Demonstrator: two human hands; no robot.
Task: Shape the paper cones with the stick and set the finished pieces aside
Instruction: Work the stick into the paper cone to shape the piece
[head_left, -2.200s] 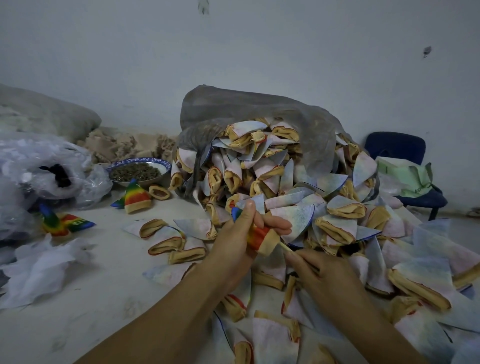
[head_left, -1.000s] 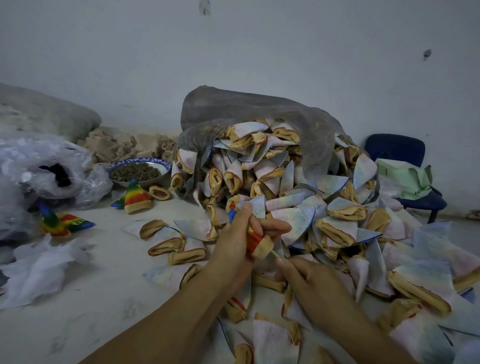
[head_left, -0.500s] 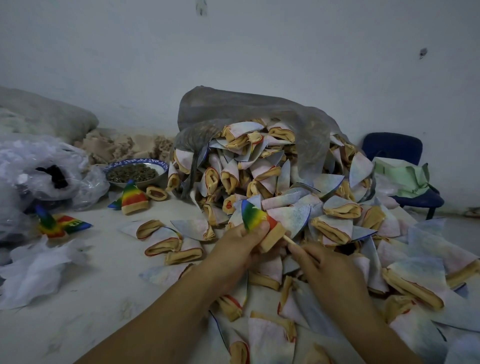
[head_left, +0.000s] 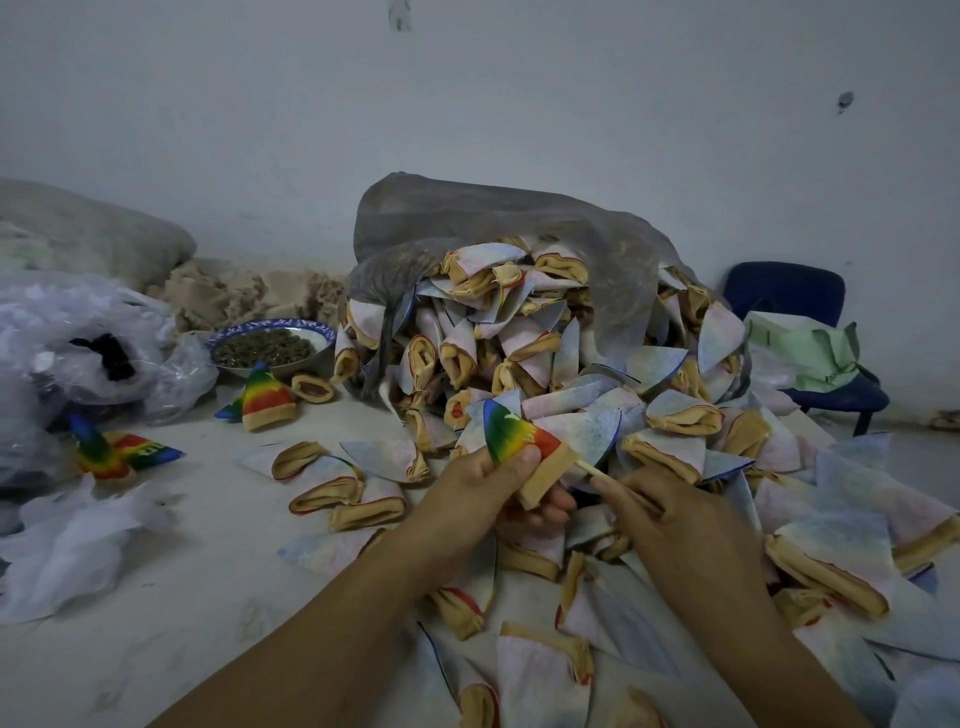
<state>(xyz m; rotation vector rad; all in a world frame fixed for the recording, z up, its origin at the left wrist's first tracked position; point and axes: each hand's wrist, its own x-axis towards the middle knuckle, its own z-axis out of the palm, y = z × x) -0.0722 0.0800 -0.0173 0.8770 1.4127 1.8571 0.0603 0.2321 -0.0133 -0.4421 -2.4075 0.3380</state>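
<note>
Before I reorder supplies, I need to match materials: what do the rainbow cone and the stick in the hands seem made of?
The rainbow cone looks like soft cloth or fibrous paper, matt, dyed in colour bands with a tan cuff; frayed fibres on its surface hint at fabric. The stick looks pale and matt, probably wood or bamboo.

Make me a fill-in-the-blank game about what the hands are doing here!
The left hand grips a ____-coloured cone.
The right hand holds a thin ____ that meets the cone's tan end.
The blue-rimmed bowl stands to the ____ of the heap of unshaped cones.
A dark blue ____ stands by the wall.
Missing words: rainbow, stick, left, chair.
</note>
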